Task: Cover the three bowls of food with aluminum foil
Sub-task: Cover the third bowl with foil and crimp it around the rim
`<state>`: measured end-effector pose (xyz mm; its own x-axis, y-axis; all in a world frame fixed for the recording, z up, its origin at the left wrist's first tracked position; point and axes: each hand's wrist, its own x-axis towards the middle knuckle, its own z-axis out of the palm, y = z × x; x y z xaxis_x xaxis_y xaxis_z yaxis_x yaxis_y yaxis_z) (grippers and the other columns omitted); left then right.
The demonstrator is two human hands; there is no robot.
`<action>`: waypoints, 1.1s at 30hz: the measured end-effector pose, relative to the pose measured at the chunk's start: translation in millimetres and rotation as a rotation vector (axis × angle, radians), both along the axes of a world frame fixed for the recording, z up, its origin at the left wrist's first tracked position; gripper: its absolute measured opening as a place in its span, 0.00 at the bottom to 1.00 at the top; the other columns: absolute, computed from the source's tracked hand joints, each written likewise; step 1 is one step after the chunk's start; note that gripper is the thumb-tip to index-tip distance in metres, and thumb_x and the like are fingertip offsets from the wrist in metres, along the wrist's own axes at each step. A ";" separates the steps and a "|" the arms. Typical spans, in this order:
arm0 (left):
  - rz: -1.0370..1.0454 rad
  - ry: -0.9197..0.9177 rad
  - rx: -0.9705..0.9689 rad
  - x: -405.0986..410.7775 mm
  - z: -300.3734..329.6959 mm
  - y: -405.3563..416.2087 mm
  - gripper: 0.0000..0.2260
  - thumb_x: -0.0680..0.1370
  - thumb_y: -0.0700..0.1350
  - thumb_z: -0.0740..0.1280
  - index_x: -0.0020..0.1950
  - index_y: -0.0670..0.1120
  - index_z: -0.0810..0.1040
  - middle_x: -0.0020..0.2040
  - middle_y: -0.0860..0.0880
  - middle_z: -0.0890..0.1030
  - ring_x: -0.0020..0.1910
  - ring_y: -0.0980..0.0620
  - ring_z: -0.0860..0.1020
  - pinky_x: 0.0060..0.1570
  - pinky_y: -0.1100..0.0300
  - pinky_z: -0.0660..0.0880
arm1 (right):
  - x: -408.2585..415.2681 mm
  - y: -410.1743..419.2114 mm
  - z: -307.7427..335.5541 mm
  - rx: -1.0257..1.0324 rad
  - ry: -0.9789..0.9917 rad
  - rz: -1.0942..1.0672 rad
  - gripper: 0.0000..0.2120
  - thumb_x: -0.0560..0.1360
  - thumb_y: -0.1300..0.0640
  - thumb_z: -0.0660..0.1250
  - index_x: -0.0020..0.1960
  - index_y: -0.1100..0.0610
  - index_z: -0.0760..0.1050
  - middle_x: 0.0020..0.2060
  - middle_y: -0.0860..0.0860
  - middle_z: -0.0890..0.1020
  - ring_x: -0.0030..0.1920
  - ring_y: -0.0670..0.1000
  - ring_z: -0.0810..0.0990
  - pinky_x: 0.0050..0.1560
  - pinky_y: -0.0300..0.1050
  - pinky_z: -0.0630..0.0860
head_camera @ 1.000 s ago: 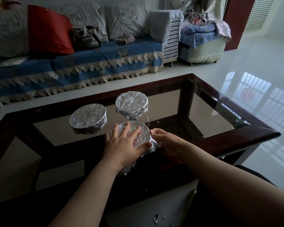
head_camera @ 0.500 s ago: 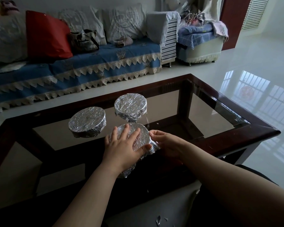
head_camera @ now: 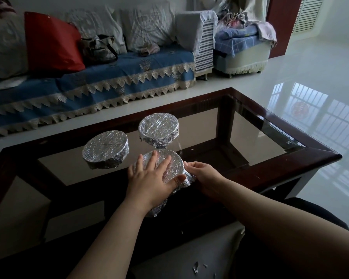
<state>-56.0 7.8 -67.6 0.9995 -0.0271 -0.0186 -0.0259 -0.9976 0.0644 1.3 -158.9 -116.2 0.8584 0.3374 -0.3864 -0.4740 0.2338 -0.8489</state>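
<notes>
I count three bowls on the glass table (head_camera: 250, 137), all wrapped in foil. The left bowl (head_camera: 105, 148), toward the table's middle, and the far bowl (head_camera: 158, 129), nearer the far edge, appear finished. The near bowl (head_camera: 169, 164) sits by the near edge. My left hand (head_camera: 151, 180) lies flat and spread on its top, gripping nothing. My right hand (head_camera: 204, 175) pinches the foil at its right rim. I judge only this final crimping remains.
</notes>
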 end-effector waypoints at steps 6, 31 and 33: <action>0.005 -0.004 0.003 0.0 -1.0 -0.2 0.45 0.60 0.79 0.32 0.76 0.65 0.45 0.79 0.52 0.44 0.77 0.40 0.42 0.71 0.39 0.44 | -8.0 11.6 5.4 -0.213 -0.094 -0.132 0.12 0.76 0.50 0.67 0.39 0.57 0.74 0.29 0.52 0.76 0.26 0.47 0.72 0.29 0.41 0.71; 0.021 -0.012 0.003 0.0 -1.7 -2.0 0.45 0.61 0.79 0.32 0.76 0.65 0.46 0.79 0.51 0.45 0.77 0.39 0.42 0.71 0.39 0.43 | 0.1 30.7 -2.5 -0.524 -0.257 -0.277 0.05 0.76 0.57 0.68 0.42 0.53 0.76 0.38 0.51 0.81 0.38 0.50 0.78 0.41 0.46 0.77; 0.028 -0.014 0.005 0.4 -2.0 -2.1 0.45 0.61 0.79 0.32 0.76 0.65 0.46 0.79 0.51 0.45 0.77 0.39 0.43 0.71 0.39 0.44 | -0.2 31.7 -5.0 -0.556 -0.285 -0.318 0.02 0.75 0.57 0.69 0.43 0.54 0.78 0.38 0.49 0.82 0.39 0.49 0.80 0.44 0.46 0.78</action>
